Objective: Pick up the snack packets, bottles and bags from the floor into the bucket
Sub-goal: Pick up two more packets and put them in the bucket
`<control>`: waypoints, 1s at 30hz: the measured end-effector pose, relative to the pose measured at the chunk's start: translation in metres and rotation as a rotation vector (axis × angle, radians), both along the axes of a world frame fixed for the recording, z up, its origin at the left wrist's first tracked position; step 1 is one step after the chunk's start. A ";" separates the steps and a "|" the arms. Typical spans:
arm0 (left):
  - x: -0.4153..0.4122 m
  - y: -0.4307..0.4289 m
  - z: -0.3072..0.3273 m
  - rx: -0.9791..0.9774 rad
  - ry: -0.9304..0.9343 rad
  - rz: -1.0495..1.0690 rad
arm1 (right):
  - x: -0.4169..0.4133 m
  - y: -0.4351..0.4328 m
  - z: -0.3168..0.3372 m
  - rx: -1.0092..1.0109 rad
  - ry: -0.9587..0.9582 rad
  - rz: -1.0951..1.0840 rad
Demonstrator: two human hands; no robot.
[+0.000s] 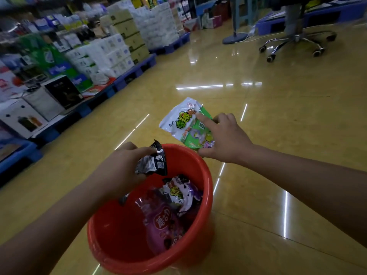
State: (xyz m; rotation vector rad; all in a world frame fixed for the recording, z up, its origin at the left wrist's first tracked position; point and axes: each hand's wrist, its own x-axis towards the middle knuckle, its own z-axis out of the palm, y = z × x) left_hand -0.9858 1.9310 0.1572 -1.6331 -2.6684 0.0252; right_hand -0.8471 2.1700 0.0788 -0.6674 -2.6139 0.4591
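**Both hands hold packets over the red bucket**

The left hand (pixel 123 165) grips a black snack packet (pixel 154 162) with its fingers curled round it, just above the far rim of the red bucket (pixel 113 233). The packet hangs tilted, its lower edge inside the bucket's mouth.

The right hand (pixel 228 139) holds a green-and-white snack packet (pixel 183 124) in the air just beyond the bucket. The thumb is under the packet's lower edge, the forefinger lies stretched across its front, and the other fingers are curled behind it. It may be two packets held together; the overlap is hard to read.

The bucket stands on the glossy yellow floor (pixel 278 126). Inside it lie a purple packet (pixel 160 225) and, above that, a white-and-purple packet (pixel 178 192) against the right wall.

Along the left, stacked cartons (pixel 111 54) sit on blue pallets (pixel 127 79), blurred by motion. At the top right stands a wheeled office chair (pixel 297 42).
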 end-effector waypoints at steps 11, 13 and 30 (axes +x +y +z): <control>-0.009 -0.048 -0.042 -0.140 -0.082 0.016 | -0.050 -0.053 0.009 0.100 0.001 0.223; -0.010 -0.051 -0.047 -0.172 -0.087 0.009 | -0.056 -0.059 0.006 0.119 -0.023 0.256; -0.015 -0.053 -0.058 -0.294 -0.181 0.011 | -0.076 -0.075 -0.019 0.218 -0.404 0.554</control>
